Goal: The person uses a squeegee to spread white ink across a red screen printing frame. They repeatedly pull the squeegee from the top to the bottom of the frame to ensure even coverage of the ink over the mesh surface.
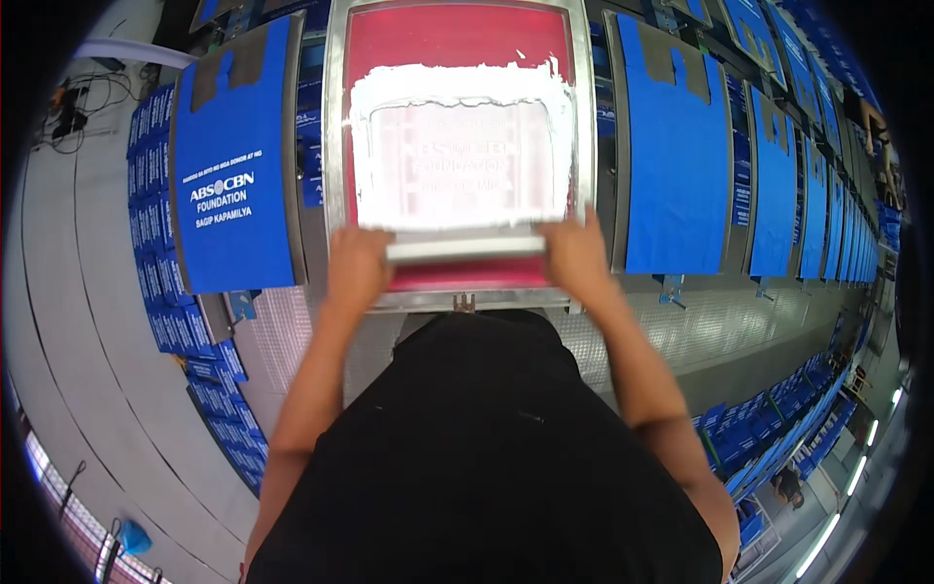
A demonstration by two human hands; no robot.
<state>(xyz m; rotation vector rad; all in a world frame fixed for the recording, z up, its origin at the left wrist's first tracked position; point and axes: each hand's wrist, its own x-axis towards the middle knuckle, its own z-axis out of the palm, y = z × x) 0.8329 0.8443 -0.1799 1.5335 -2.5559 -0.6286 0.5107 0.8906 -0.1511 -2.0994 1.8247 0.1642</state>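
Both my hands grip a long squeegee (467,250) that lies crosswise near the close end of a screen-printing frame (337,127). My left hand (360,265) is closed round its left end, and my right hand (576,257) round its right end. Inside the metal frame is red mesh (457,31). A thick border of white ink (438,82) surrounds a paler rectangle where faint lettering shows through. A red strip of mesh is visible on my side of the squeegee. Whatever lies beneath the screen is hidden.
A printed blue bag (229,214) lies on a board to the left; an unprinted blue bag (676,185) lies on one to the right. Several more boards with blue bags curve away right. Stacked blue pieces (156,234) line the far left. A metal clip (464,303) sits at the frame's near edge.
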